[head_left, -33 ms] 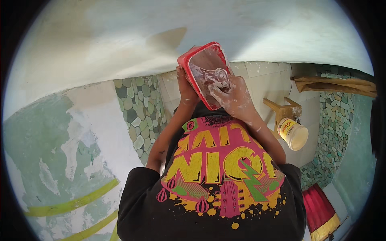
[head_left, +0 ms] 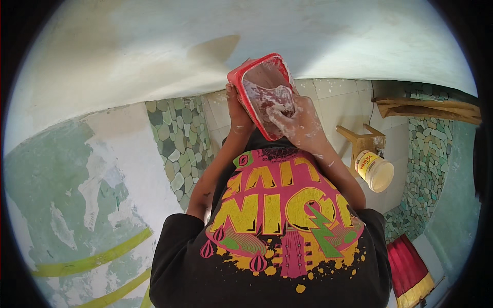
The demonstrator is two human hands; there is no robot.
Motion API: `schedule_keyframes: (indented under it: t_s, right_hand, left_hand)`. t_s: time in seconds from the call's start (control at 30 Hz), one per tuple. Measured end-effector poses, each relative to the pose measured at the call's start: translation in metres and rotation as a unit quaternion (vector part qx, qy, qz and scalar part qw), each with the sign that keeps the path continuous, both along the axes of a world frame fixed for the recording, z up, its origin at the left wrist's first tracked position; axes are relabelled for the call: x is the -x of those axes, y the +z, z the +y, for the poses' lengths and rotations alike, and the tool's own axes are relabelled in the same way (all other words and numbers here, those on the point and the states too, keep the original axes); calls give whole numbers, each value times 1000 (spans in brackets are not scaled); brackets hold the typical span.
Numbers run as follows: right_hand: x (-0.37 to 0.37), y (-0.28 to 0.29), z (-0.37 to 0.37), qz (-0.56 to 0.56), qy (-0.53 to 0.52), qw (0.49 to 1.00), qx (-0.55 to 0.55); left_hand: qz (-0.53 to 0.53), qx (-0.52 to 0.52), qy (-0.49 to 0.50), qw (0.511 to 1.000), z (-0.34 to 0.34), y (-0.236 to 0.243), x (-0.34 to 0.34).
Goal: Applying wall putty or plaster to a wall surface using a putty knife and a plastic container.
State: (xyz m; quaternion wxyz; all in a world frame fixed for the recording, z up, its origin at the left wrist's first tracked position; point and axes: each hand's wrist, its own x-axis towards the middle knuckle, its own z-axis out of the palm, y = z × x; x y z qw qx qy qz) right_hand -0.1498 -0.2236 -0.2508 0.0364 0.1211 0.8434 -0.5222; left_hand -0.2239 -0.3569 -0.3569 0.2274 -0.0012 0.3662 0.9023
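Green stones pave a floor strip (head_left: 177,138) on the left. Next, the left hand (head_left: 240,112) grips the side of a red container (head_left: 250,102), which is tilted before the person's chest. The right hand (head_left: 300,122), smeared white, bends over its rim, fingers curled; I can't tell what they pinch. Rightward, a wooden stool (head_left: 363,141) and pale tub (head_left: 381,175).

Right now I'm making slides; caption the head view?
Left hand holds a red-rimmed container; white-smeared right hand reaches into it.
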Motion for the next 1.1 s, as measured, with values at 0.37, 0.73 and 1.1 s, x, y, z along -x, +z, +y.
schedule_keyframes:
  t_s: [0.37,0.73,1.1]
  right_hand:
    - [-1,23,91,95,-226,710,660]
    - [-83,298,120,377,-191,672,608]
    - [-46,475,107,542,-283,718,333]
  left_hand:
    - [-55,-5,-2,998,37,66,11]
    - [-115,-18,-12,993,49,239,-99]
    - [-78,-13,-47,996,91,361,-90]
